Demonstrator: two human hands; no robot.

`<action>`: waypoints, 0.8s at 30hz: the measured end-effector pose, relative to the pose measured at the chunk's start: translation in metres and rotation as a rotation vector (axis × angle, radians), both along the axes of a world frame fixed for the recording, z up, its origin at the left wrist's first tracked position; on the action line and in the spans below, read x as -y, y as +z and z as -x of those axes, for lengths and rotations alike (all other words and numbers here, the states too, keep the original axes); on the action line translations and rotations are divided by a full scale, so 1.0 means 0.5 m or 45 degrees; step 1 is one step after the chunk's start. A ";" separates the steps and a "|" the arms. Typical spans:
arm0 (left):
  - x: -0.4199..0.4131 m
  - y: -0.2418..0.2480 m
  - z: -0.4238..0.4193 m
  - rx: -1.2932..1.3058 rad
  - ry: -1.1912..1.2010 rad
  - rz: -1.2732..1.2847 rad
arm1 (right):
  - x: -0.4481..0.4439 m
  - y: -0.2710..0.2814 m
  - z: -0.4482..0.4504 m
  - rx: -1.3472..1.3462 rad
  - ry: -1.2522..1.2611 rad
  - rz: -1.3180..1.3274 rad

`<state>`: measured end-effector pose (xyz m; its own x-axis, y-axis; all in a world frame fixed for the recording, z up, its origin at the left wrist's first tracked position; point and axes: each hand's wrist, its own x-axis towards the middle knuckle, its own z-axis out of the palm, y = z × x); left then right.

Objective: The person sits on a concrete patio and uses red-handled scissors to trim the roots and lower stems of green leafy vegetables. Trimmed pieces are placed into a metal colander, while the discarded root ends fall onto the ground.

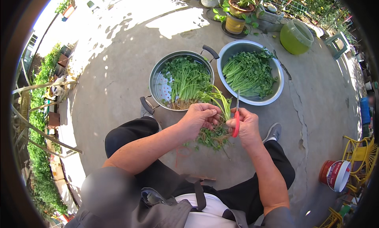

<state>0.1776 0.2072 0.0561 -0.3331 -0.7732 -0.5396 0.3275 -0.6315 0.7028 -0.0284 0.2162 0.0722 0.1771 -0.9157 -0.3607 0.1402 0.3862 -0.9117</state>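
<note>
My right hand holds red-handled scissors, blades pointing away from me. Its thumb and fingertips also pinch the lower end of a small bunch of leafy herb, perhaps cilantro, with pale yellow-green stems. Close on the left, my left hand has curled fingers against the bunch's thin roots; whether it grips any is unclear. A heap of roots and leaves lies on the concrete below. Beyond my hands, a two-handled metal pot contains rooted herbs. At right, a metal basin holds more herbs.
Potted plants stand at the far edge, near a green-tinted tub and a plastic stool. A red-and-white bucket lies tipped beside yellow chairs at right. Cracks run through the concrete floor.
</note>
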 end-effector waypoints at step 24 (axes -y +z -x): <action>0.007 0.001 0.001 -0.549 -0.039 0.021 | -0.007 0.035 0.029 0.243 0.152 -0.074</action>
<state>0.1769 0.2037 0.0567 -0.5482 -0.7668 -0.3339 0.5746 -0.6354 0.5158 -0.0428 0.2199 0.0898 0.3530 -0.8629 -0.3616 0.2580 0.4613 -0.8489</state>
